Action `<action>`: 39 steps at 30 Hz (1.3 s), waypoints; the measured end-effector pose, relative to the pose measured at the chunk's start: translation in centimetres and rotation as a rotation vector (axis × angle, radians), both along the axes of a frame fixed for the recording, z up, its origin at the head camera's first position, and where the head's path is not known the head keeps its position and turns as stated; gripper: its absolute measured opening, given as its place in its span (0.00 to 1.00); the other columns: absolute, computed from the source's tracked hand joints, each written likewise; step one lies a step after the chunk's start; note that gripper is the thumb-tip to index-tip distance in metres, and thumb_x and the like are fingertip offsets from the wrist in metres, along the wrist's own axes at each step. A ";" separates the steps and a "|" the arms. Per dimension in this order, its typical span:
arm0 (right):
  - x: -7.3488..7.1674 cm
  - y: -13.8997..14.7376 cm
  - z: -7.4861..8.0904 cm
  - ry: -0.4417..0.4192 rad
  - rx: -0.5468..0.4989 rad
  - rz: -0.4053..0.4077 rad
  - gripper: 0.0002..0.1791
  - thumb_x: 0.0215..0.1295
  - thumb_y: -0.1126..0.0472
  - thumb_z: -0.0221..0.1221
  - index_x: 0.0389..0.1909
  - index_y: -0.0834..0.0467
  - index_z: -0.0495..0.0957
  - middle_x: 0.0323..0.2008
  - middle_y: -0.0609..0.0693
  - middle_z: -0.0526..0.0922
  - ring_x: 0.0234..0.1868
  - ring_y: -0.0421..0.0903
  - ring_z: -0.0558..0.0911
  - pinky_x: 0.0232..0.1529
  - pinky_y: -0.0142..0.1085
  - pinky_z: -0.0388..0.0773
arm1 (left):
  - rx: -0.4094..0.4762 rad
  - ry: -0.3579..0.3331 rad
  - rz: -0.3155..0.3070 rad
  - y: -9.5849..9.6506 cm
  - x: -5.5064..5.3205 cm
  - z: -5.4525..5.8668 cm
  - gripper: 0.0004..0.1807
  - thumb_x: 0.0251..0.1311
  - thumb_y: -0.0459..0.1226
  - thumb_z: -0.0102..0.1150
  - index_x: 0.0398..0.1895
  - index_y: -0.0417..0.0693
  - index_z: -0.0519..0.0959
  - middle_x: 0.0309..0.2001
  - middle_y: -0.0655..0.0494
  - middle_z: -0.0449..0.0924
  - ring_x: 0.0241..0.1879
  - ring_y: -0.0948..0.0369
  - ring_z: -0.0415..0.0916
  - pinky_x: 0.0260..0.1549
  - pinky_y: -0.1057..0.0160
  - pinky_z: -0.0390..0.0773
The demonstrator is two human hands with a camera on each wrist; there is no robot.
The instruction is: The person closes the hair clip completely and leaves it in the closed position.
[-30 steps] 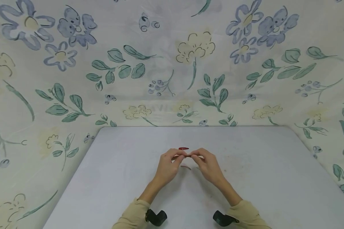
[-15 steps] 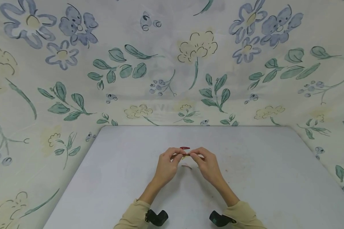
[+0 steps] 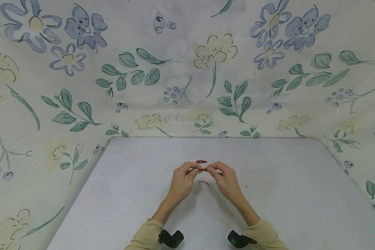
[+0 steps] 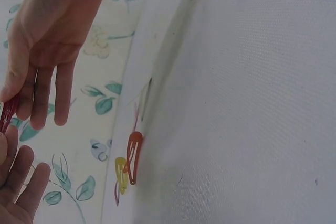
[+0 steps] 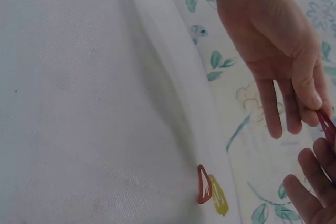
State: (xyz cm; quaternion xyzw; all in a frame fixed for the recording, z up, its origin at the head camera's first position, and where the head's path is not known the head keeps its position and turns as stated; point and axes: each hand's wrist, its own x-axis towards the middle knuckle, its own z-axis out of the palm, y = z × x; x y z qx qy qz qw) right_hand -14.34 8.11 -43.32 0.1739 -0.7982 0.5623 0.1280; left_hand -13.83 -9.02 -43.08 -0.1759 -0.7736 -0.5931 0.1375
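Note:
In the head view, my left hand (image 3: 182, 180) and right hand (image 3: 224, 178) meet above the white table. Together they pinch a dark red snap hair clip (image 3: 203, 169) between thumbs and fingertips, one end each. The right wrist view shows this red clip (image 5: 326, 123) more closely, partly covered by fingers. Another red hair clip (image 3: 201, 161) lies just beyond the hands, and a yellow hair clip (image 5: 218, 195) lies beside it. In the left wrist view, the lying red clip (image 4: 135, 157) looks orange.
A thin, curved brownish piece (image 3: 203, 182) rests nearer me. Slim dark and pink strips (image 4: 147, 99) appear in the left wrist view. The white table (image 3: 137, 166) ends at a floral cloth backdrop (image 3: 181, 69). Black wrist cameras (image 3: 172, 238) sit on both sleeves.
Both hands keep their pinch on the red hair clip, with only slight movement. A bit of yellow shows below the fingers that was hidden one second ago. The head view has shifted slightly.

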 end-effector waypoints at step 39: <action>-0.1 0.6 -0.3 -0.097 -0.025 0.058 0.07 0.68 0.57 0.61 0.38 0.56 0.85 0.37 0.47 0.85 0.44 0.45 0.81 0.48 0.41 0.80 | -0.021 -0.090 0.026 0.0 1.1 1.9 0.06 0.63 0.24 0.57 0.39 0.35 0.83 0.40 0.45 0.85 0.47 0.49 0.81 0.47 0.59 0.81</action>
